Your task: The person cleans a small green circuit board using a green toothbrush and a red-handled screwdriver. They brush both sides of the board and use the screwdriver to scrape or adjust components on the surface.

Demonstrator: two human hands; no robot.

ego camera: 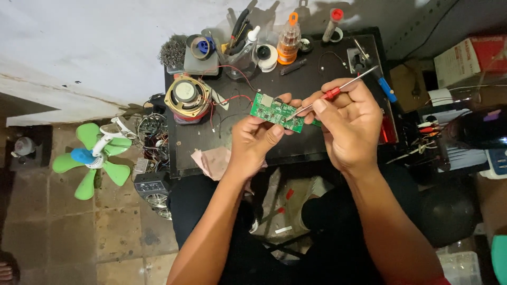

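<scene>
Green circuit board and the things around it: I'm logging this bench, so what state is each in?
Green circuit board: held up off the table in left hand.
Red-handled metal probe: pinched in right hand, tip on board.
Round gold-rimmed speaker: face up, red wires attached.
Green plastic fan: lying on floor.

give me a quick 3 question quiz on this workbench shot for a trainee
1. True or false: the left hand holds the green circuit board.
2. Multiple choice: the right hand holds a) a hammer b) a thin red-handled tool c) a brush.
3. What round part lies on the black table left of the board, joined by red wire?

Key:
1. True.
2. b; its tip rests on the board.
3. A loudspeaker.
</scene>
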